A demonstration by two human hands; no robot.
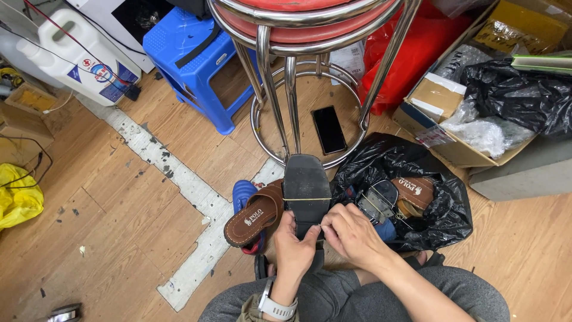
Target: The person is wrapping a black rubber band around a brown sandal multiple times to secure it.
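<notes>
Sole up, a black sandal (pixel 306 188) points away from me, held at its near end by both hands. My left hand (pixel 296 245) grips its left edge, a white watch on the wrist. My right hand (pixel 351 234) pinches the right edge, fingertips meeting the left hand's over the sole. A thin pale band crosses the sole's middle. A brown sandal (pixel 255 214) lies just left on a blue slipper (pixel 243 192). At the right, an open black plastic bag (pixel 441 209) holds more sandals.
A chrome stool with a red seat (pixel 298 30) stands ahead, a black phone (pixel 329 129) on the floor within its base ring. A blue plastic stool (pixel 185 53), white jug (pixel 77 56), cardboard boxes (pixel 441 101), red bag (pixel 417 53) and yellow bag (pixel 18 197) surround the wooden floor.
</notes>
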